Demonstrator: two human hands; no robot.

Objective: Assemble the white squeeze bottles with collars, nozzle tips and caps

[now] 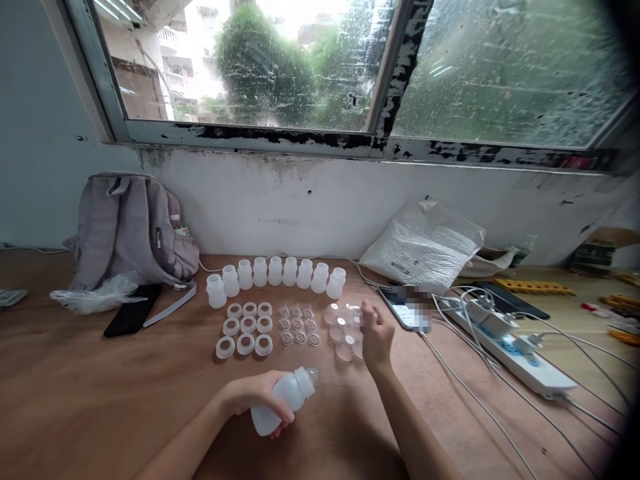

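A frosted white baby bottle lies tilted in my left hand, its collar and clear nipple pointing up and right. My fingers wrap round the bottle's body. My right hand is closed in a pinch at the upper right of a group of clear domed caps, on the edge of one clear cap. Part of that group is hidden behind the hand. Left of the caps lie rows of clear nipples, then rows of white collar rings.
White bottles stand in a curved row along the back. A grey backpack, plastic bag and black pouch are at left. To the right are a phone, a plastic mailer and a power strip with cables.
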